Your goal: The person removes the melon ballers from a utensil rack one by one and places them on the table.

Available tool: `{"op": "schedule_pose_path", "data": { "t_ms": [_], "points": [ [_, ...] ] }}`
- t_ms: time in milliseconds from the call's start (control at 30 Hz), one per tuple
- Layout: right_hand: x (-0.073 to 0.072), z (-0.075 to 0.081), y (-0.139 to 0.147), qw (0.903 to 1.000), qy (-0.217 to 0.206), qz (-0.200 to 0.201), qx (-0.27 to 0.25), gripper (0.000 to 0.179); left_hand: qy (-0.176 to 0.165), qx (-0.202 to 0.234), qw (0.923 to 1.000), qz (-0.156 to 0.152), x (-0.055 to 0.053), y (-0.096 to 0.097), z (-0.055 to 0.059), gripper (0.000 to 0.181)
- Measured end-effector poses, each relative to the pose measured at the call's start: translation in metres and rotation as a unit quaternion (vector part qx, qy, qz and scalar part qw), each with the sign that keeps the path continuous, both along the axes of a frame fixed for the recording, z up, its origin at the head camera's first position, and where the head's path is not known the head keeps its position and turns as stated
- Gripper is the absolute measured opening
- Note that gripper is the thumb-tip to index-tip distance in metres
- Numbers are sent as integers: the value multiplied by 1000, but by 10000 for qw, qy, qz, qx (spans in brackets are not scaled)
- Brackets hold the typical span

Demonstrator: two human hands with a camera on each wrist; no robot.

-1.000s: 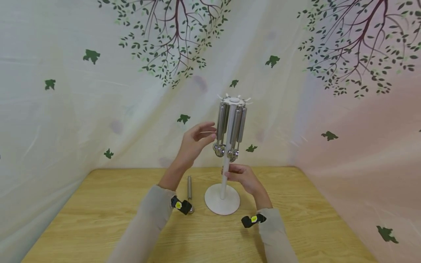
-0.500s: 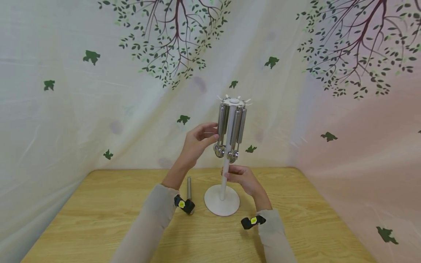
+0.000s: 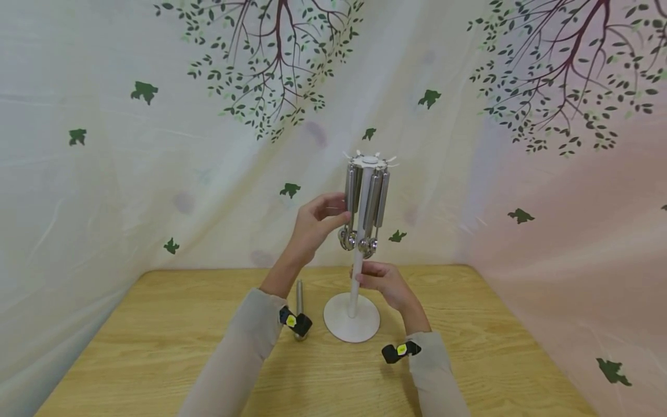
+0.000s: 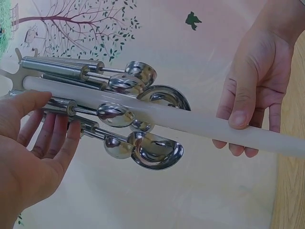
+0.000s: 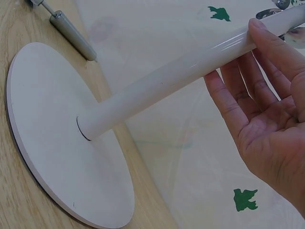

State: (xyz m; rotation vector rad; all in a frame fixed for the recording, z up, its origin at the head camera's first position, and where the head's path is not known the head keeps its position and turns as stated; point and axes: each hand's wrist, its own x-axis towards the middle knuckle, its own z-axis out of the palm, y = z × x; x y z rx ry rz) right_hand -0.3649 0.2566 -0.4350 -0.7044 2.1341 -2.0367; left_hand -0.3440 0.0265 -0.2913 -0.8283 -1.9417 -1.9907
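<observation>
A white stand (image 3: 352, 322) with a round base rises from the table. Several shiny metal scoops (image 3: 371, 200) hang from its hooked top, round bowls downward. My left hand (image 3: 311, 227) is at the left side of this cluster, thumb and fingers around a scoop handle (image 4: 62, 105), as the left wrist view shows. Lower down, my right hand (image 3: 385, 282) holds the stand's pole (image 5: 157, 93) between thumb and fingers. One more scoop (image 3: 299, 296) lies on the table left of the base, its bowl end partly hidden behind the left wrist camera.
The wooden table (image 3: 469, 347) runs back to a pale curtain (image 3: 234, 174) printed with trees and green leaf shapes. A small black camera (image 3: 296, 321) sits on the left wrist, another camera (image 3: 401, 351) on the right.
My left hand has moved slightly right, its thumb now overlapping the hanging scoops' handles. My right hand stays on the pole. The left wrist camera now covers more of the lying scoop.
</observation>
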Motion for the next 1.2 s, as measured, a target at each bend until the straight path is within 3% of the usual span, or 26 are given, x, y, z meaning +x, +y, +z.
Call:
{"op": "schedule_pose_path", "data": {
  "t_ms": [500, 833, 1000, 1200],
  "points": [
    [0, -3, -1, 9999, -70, -30, -89, 49, 90, 205, 9997, 98, 4, -2, 10, 39],
    [0, -2, -1, 10000, -30, -35, -36, 37, 10, 330, 9993, 159, 7, -12, 16, 39],
    [0, -1, -1, 10000, -54, -28, -18, 42, -34, 349, 9993, 132, 7, -22, 11, 39],
    [-1, -1, -1, 9999, -114, -107, 22, 43, -402, 164, 9987, 266, 7, -39, -7, 40]
  ]
}}
